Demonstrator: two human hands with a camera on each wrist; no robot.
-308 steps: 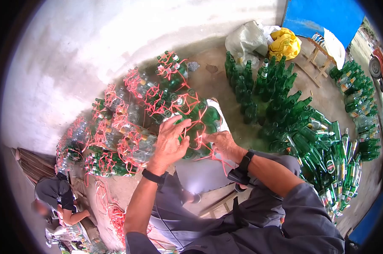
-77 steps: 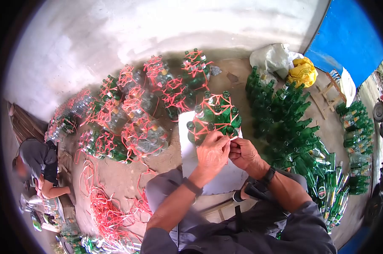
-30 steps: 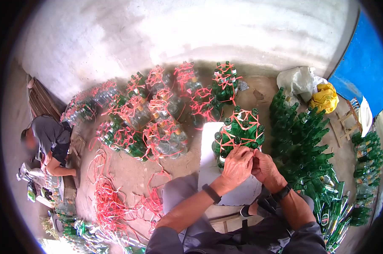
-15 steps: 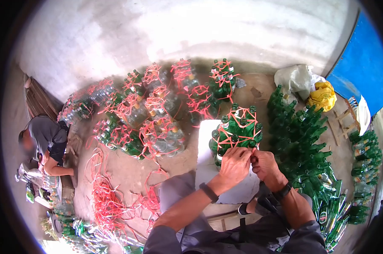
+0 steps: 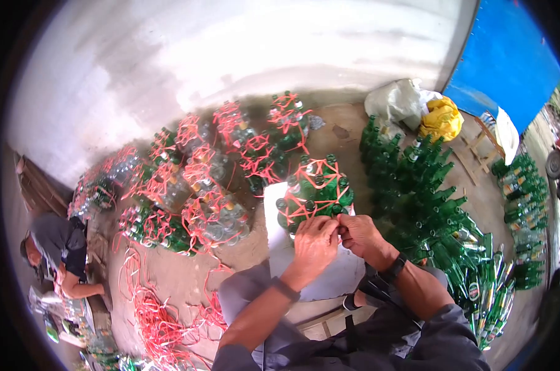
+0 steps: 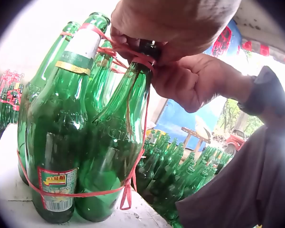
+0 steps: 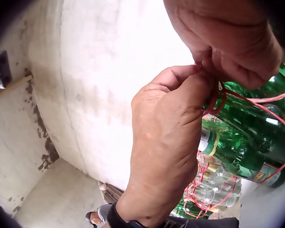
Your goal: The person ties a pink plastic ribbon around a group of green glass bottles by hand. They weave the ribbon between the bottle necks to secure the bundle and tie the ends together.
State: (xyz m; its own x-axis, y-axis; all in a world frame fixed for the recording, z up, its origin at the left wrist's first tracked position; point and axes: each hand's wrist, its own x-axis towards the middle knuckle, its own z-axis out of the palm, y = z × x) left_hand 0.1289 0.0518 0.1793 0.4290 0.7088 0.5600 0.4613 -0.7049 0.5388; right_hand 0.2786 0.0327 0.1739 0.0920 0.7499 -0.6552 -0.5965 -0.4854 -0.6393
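Note:
A bundle of green bottles (image 5: pixel 320 185) stands on a white board (image 5: pixel 329 281), red twine (image 6: pixel 88 194) running round its lower part and criss-crossing between the necks. At the near edge of the bundle, my left hand (image 5: pixel 315 248) pinches the twine by a bottle neck. My right hand (image 5: pixel 365 238) meets it there, fingers curled and pinching the twine too. In the right wrist view the left hand (image 7: pixel 168 137) and right hand (image 7: pixel 228 40) come together over a small loop of twine (image 7: pixel 219 102); the fingertips are partly hidden.
Tied bottle bundles (image 5: pixel 215 216) stand to the left, with a heap of loose red twine (image 5: pixel 159 321) nearer. Loose green bottles (image 5: pixel 410 185) crowd the right side. Sacks (image 5: pixel 442 119) lie at the back right. A person (image 5: pixel 57 247) bends at the far left.
The head view has swung so the scene sits further left, after shifting the other way earlier. Both hands stay together at the bundle's near edge, with only small finger movements.

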